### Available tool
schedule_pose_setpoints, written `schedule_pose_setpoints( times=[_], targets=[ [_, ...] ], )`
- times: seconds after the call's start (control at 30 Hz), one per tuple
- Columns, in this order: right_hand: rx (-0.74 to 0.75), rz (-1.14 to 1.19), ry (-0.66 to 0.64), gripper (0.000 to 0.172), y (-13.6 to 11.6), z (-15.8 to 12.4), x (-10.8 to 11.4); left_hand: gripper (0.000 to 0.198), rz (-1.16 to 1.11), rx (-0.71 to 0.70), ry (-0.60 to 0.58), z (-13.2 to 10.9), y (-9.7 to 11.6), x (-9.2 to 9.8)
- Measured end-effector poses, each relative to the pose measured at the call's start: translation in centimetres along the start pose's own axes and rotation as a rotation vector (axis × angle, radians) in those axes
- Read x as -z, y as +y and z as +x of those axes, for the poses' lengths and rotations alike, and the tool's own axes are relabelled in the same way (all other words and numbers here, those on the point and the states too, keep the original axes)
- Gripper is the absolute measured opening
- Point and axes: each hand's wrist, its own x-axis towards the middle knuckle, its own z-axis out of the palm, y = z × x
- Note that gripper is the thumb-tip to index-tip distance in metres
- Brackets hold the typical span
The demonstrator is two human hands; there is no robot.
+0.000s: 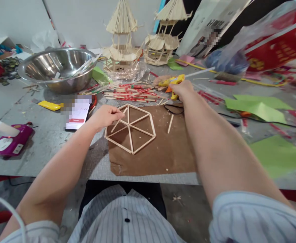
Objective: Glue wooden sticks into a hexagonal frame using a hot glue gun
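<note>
A hexagon of thin wooden sticks [138,130] with spokes lies flat on a brown paper sheet [163,155]. My left hand [105,116] rests on its left edge, fingers curled and pinching a stick of the frame. My right hand [182,89] reaches farther back and is closed around a yellow glue gun [172,81], its nozzle pointing left. One loose stick [170,123] lies on the brown paper to the right of the hexagon. A pile of sticks with red wrappers [130,91] lies behind the sheet.
A steel bowl [58,69] stands back left, with a phone [77,114] and a yellow cutter [49,105] nearby. Two stick pagoda models [122,37] stand at the back. Green paper sheets [259,108] lie right; a black cable [264,121] crosses them. A purple box [10,141] sits far left.
</note>
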Motion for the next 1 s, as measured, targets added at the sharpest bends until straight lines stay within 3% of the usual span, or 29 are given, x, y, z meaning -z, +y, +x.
schedule_pose_setpoints(
  times=[0.1,0.17,0.3,0.5,0.67,1.0],
  targets=[
    [-0.202,-0.183,0.009,0.035,0.0,-0.9,0.6,0.017,0.173,-0.051,0.036,-0.1,0.1,-0.3],
    [-0.226,-0.286,0.008,0.044,-0.7,-1.9,1.2,0.014,0.239,-0.065,0.033,-0.2,0.3,-0.5],
    [0.086,-0.429,0.012,0.042,-2.9,-5.2,1.8,0.010,0.335,-0.078,0.014,-0.1,0.8,-0.8],
    [0.480,-0.163,-0.113,0.018,-5.1,-12.4,0.5,0.011,0.489,-0.117,0.003,-0.1,0.9,-1.3],
    [0.523,-0.080,-0.273,0.016,-4.8,-15.5,-0.6,0.011,0.461,-0.092,-0.028,-0.2,0.8,-1.4],
    [0.483,0.027,-0.365,0.021,-4.8,-15.2,-0.4,0.010,0.560,-0.073,-0.018,-0.1,0.5,-1.7]
  ],
)
